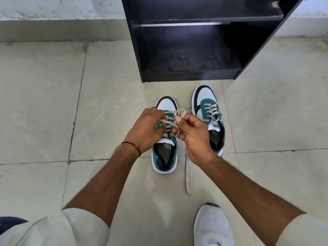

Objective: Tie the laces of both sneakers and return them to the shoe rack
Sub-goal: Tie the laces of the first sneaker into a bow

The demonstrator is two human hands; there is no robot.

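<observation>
Two white, green and black sneakers stand on the tiled floor, toes pointing to the black shoe rack (pixel 136 50). My left hand (pixel 145 130) and my right hand (pixel 193 137) hover over the left sneaker (pixel 164 158) and both pinch its grey laces (pixel 174 112), which form a loop between my fingers. The right sneaker (pixel 205 102) sits slightly farther forward, beside my right hand. Its laces are untied, and one loose end (pixel 186 178) trails back along the floor.
The rack's two dark shelves (pixel 191 57) hold nothing that I can see. My own foot in a pale grey shoe (pixel 211 226) rests on the floor at the lower right. Grey floor tiles (pixel 44 103) spread to the left, up to a low wall.
</observation>
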